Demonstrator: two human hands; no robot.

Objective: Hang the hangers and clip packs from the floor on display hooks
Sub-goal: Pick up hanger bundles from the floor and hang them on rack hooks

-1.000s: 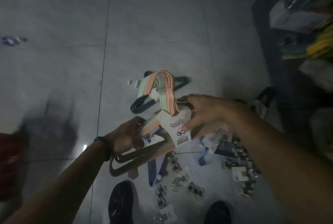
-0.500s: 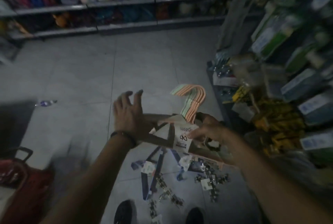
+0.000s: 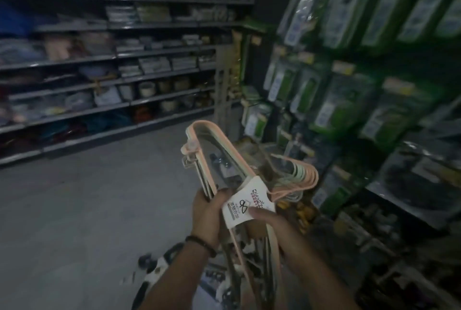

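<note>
Head view: your left hand [image 3: 208, 212] and right hand [image 3: 279, 231] both grip the hanger bundle [image 3: 219, 167], fingers wrapped beside its paper label [image 3: 245, 206]. Looks light, stiff, slick; hold under the hooks [image 3: 296, 175].

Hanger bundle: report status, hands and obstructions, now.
Left hand and right hand both grip the hanger bundle. Bundle off the floor, unhung. Packed display wall at right; free hook not discernible.
</note>
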